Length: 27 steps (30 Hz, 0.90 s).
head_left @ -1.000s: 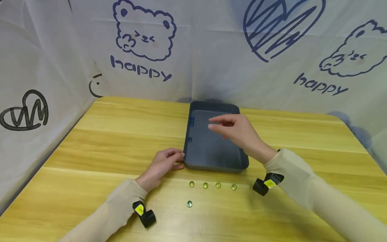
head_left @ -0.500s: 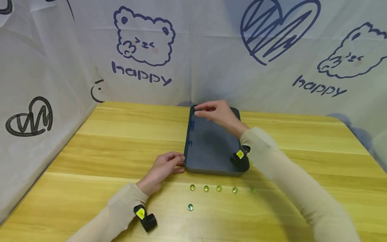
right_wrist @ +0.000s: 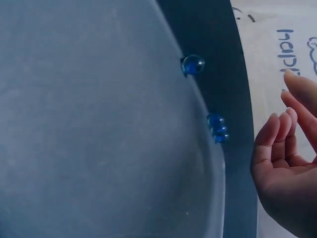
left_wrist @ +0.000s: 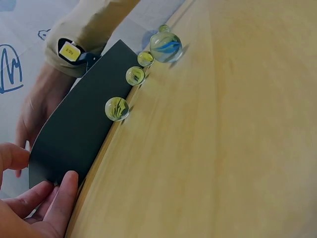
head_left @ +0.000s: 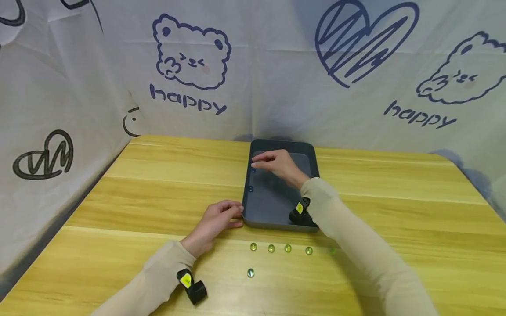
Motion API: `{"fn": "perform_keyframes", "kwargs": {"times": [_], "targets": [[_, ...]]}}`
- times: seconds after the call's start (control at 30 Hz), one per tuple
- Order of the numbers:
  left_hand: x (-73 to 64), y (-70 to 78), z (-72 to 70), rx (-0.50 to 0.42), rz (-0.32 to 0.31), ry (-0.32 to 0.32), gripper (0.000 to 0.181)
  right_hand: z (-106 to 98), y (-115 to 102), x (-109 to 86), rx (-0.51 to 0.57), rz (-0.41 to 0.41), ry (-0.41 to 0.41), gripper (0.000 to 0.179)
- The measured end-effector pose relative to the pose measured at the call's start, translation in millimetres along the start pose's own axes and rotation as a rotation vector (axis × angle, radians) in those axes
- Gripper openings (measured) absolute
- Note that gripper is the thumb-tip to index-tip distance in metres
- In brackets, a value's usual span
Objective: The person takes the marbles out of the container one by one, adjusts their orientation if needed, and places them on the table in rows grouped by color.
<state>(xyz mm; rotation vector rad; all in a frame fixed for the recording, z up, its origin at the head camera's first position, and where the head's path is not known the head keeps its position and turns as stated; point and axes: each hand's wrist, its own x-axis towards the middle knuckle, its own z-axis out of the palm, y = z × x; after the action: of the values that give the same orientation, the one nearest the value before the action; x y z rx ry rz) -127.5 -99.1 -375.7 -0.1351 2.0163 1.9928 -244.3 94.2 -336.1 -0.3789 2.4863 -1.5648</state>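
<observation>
Touching tray (head_left: 272, 206): our left hand (head_left: 215, 221), fingers relaxed, at the near-left corner.
Tray's long axis: away from us, on the worktop (head_left: 182, 175).
Right hand (head_left: 280, 166): fingertips apart above its left side, near blue marbles (right_wrist: 192, 65).

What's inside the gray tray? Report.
In the tray, along its left wall: a lone blue marble and, farther back, a row of blue marbles, count unclear. In the head view, the right hand hides part of that row and floor.
</observation>
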Motion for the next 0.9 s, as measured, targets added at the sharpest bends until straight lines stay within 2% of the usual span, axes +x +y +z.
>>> {"fn": "perform_keyframes", "kwargs": {"times": [0.23, 0.43, 0.67, 0.9], "targets": [[0.8, 0.5, 0.1, -0.002, 0.010, 0.003, 0.028, 5, 8, 4.5, -0.072, 0.065, -0.102, 0.025], [0.7, -0.7, 1.5, 0.004, 0.018, -0.004, 0.027, 6, 17, 3.0, -0.106, 0.092, -0.142, 0.027], [-0.1, -1.2, 2.3, -0.009, 0.029, 0.000, 0.025, 7, 23, 2.1, -0.180, 0.042, -0.168, 0.029], [0.1, -2.3, 1.4, -0.004, 0.028, 0.006, 0.025, 11, 20, 5.4, -0.343, -0.046, -0.193, 0.032]]}}
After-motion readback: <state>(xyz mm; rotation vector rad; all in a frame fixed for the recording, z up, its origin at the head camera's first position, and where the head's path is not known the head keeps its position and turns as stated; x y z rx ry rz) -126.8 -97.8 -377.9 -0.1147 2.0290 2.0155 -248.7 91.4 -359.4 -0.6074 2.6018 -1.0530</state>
